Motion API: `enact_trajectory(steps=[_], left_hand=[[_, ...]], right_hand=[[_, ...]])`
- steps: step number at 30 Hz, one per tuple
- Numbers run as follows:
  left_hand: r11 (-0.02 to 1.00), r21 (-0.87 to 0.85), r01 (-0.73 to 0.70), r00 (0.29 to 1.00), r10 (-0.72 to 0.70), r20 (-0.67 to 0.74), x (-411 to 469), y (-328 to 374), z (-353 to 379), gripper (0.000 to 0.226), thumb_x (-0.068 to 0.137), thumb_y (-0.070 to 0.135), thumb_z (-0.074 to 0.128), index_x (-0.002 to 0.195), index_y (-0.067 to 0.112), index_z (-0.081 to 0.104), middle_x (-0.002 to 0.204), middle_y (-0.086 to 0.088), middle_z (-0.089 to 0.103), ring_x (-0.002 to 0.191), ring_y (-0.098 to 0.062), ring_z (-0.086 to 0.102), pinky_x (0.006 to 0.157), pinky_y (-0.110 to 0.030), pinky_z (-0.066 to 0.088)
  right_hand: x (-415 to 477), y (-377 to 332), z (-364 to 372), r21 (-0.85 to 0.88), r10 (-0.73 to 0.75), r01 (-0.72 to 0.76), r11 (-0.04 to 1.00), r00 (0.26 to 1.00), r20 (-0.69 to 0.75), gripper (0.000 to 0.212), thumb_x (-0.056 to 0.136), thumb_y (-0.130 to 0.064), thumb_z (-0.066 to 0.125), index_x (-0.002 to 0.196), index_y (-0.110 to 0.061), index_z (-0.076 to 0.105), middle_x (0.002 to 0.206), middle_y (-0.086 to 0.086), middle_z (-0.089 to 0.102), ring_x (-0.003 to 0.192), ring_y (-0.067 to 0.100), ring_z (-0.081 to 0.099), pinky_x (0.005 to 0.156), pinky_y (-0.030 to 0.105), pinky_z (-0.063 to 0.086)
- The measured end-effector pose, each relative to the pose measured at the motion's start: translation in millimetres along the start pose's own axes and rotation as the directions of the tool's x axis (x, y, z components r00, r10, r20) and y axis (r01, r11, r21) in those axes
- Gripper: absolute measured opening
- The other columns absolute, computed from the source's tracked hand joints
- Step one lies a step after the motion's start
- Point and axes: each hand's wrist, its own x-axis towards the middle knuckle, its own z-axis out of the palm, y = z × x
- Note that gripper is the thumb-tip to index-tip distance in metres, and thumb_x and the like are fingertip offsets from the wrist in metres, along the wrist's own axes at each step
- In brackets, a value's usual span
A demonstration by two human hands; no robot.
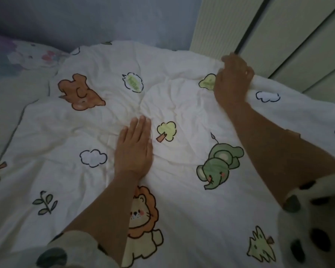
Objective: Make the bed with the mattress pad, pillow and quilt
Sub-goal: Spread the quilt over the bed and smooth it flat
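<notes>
While the fingers (143, 126) of the left hand (133, 151) are lying straight and close together, pressing flat on the middle of the quilt (182, 209), the right hand (232, 80) is reaching further away, its fingers curling tightly round a bunched fold at the quilt's right edge. White and wrinkled, printed with a bear, an elephant, a lion, trees and clouds, the quilt is covering most of the bed (6, 113), whose pale surface is showing along the left. A pillow (33, 55) with a purple and pink print is lying at the upper left, just beside the quilt. A blue-grey wall (104, 20) is running behind, and pale cupboard doors (298, 45) are standing on the right.
</notes>
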Motion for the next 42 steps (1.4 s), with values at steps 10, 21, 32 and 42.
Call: enact_trajectory(steps=[10, 21, 32, 42], left_hand=[[1.0, -0.02, -0.001, 1.0, 0.001, 0.005, -0.2, -1.7, 1.1, 0.057, 0.097, 0.033, 0.016, 0.153, 0.021, 0.012, 0.16, 0.004, 0.008, 0.148, -0.014, 0.002, 0.12, -0.038, 0.006], [1.0, -0.027, 0.0, 1.0, 0.001, 0.008, -0.9, -1.6, 0.4, 0.057, 0.097, 0.032, 0.018, 0.153, 0.019, 0.017, 0.16, 0.003, 0.012, 0.148, -0.015, 0.007, 0.118, -0.039, 0.011], [1.0, -0.01, 0.007, 1.0, -0.007, 0.015, -0.4, -1.7, 0.3, 0.057, 0.097, 0.032, 0.018, 0.153, 0.02, 0.016, 0.16, 0.004, 0.012, 0.148, -0.015, 0.006, 0.119, -0.037, 0.007], [1.0, -0.023, -0.001, 1.0, 0.001, 0.003, -0.1, -2.4, 1.4, 0.057, 0.097, 0.032, 0.018, 0.152, 0.02, 0.019, 0.16, 0.004, 0.014, 0.148, -0.015, 0.008, 0.119, -0.039, 0.011]], right_hand=[[22.5, 29.7, 17.6, 0.024, -0.072, 0.069, 0.997, 0.891, 0.449, 0.034, 0.093, -0.039, 0.046, 0.096, -0.007, 0.056, 0.108, 0.022, 0.06, 0.103, 0.037, 0.058, 0.082, 0.038, 0.043], [25.8, 63.1, 15.7, 0.016, 0.009, -0.031, 0.999, 0.687, 0.727, 0.071, 0.094, -0.052, 0.046, 0.151, -0.023, 0.016, 0.154, 0.013, 0.029, 0.138, 0.032, 0.033, 0.112, 0.04, 0.026], [32.2, 30.5, 50.7, 0.044, -0.032, -0.005, 0.999, 0.622, 0.782, 0.097, 0.078, -0.083, 0.016, 0.145, -0.016, 0.036, 0.153, 0.01, 0.032, 0.139, 0.027, 0.032, 0.116, 0.042, 0.023], [26.8, -14.2, 73.1, 0.104, -0.074, -0.011, 0.995, 0.63, 0.773, 0.081, 0.091, -0.071, 0.012, 0.151, -0.018, 0.024, 0.157, 0.006, 0.024, 0.142, 0.025, 0.027, 0.117, 0.036, 0.017]])
